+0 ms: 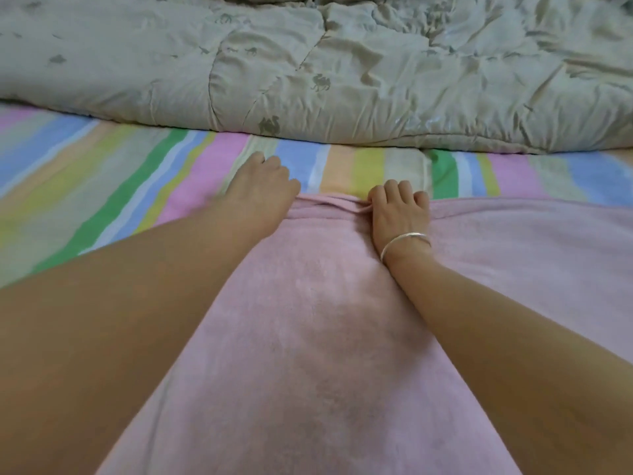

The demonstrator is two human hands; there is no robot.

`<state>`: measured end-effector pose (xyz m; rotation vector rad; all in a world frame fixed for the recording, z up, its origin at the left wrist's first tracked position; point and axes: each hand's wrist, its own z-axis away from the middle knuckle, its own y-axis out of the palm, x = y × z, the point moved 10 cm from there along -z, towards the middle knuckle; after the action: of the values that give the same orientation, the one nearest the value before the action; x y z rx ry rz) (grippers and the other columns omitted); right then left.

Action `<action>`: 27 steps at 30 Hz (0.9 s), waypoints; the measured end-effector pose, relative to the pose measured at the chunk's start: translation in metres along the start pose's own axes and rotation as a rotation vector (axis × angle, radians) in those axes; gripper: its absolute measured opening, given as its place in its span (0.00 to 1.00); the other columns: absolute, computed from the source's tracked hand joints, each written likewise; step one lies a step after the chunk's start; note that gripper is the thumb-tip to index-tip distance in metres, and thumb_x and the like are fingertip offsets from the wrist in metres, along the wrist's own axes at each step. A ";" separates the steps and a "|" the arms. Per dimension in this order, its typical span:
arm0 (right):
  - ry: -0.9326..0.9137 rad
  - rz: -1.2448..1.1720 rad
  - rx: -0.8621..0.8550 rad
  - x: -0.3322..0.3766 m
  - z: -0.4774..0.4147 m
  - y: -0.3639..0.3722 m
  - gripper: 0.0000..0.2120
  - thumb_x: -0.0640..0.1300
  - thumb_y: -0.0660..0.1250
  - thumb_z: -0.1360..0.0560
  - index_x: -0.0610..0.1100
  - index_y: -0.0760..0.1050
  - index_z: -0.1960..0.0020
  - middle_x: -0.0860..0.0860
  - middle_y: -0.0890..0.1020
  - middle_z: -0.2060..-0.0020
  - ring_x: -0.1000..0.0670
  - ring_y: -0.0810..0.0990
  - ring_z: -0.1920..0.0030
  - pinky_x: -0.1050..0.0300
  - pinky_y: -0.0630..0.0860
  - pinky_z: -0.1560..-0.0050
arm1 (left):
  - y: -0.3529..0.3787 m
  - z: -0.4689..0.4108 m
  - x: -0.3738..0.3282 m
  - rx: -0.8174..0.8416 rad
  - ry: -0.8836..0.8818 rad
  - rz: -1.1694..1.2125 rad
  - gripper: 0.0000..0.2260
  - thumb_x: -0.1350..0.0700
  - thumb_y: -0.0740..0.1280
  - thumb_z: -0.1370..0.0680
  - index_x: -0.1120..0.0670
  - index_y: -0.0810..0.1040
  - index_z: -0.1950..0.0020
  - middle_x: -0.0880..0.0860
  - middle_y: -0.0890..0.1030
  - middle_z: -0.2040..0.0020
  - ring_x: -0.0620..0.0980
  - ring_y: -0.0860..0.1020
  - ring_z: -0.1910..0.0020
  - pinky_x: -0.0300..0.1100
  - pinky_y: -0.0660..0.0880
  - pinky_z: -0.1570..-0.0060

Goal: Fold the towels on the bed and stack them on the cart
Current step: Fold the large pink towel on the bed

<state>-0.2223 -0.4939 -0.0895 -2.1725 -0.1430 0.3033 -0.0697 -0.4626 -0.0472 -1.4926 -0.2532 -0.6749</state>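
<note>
A pink towel point(308, 320) lies spread over the near part of the striped bed sheet point(102, 186), its far edge bunched into small folds. My left hand point(263, 186) reaches past the towel's far left corner with fingers curled down; whether it holds the edge is hidden. My right hand point(399, 210), with a silver bangle on the wrist, pinches the towel's rumpled far edge with curled fingers. Both forearms stretch over the towel from the bottom corners. No cart is in view.
A crumpled beige quilt point(342, 70) with small camel prints lies across the far side of the bed, just beyond my hands. A band of the striped sheet shows between quilt and towel and to the left.
</note>
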 end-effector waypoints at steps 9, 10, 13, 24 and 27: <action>0.085 -0.063 0.099 -0.068 0.055 -0.070 0.10 0.34 0.59 0.26 0.40 0.75 0.48 0.40 0.78 0.53 0.37 0.74 0.49 0.45 0.67 0.53 | -0.008 0.119 0.003 -0.252 -0.248 0.308 0.16 0.69 0.65 0.30 0.55 0.71 0.46 0.55 0.77 0.52 0.59 0.78 0.56 0.46 0.59 0.67; 0.056 -0.126 0.066 -0.065 0.067 -0.089 0.10 0.33 0.61 0.28 0.41 0.75 0.48 0.41 0.77 0.54 0.37 0.75 0.51 0.45 0.68 0.57 | -0.008 0.135 -0.002 -0.285 -0.257 0.309 0.17 0.70 0.66 0.31 0.55 0.72 0.47 0.56 0.77 0.53 0.60 0.78 0.57 0.47 0.60 0.66; -0.058 -0.292 0.043 -0.054 0.117 -0.137 0.14 0.33 0.68 0.33 0.44 0.72 0.50 0.45 0.76 0.55 0.39 0.77 0.54 0.51 0.69 0.68 | 0.001 0.176 -0.003 -0.347 -0.317 0.279 0.17 0.72 0.71 0.38 0.57 0.76 0.53 0.58 0.77 0.59 0.60 0.77 0.60 0.49 0.59 0.60; -0.590 -0.459 -0.072 0.007 0.253 -0.270 0.13 0.54 0.60 0.25 0.49 0.80 0.54 0.51 0.77 0.61 0.47 0.80 0.62 0.56 0.70 0.74 | 0.018 0.336 -0.002 -0.575 -0.568 0.646 0.15 0.69 0.67 0.34 0.53 0.83 0.54 0.55 0.77 0.53 0.61 0.76 0.50 0.49 0.70 0.62; -0.746 -0.453 -0.108 0.022 0.274 -0.298 0.12 0.53 0.61 0.25 0.50 0.81 0.53 0.52 0.75 0.63 0.48 0.77 0.67 0.57 0.67 0.76 | 0.021 0.368 -0.001 -0.566 -0.539 0.717 0.17 0.70 0.67 0.34 0.51 0.85 0.55 0.54 0.81 0.54 0.60 0.78 0.51 0.50 0.74 0.56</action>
<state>-0.2724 -0.1011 -0.0029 -1.9571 -1.0664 0.8372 0.0320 -0.1085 -0.0305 -2.1269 0.0906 0.2751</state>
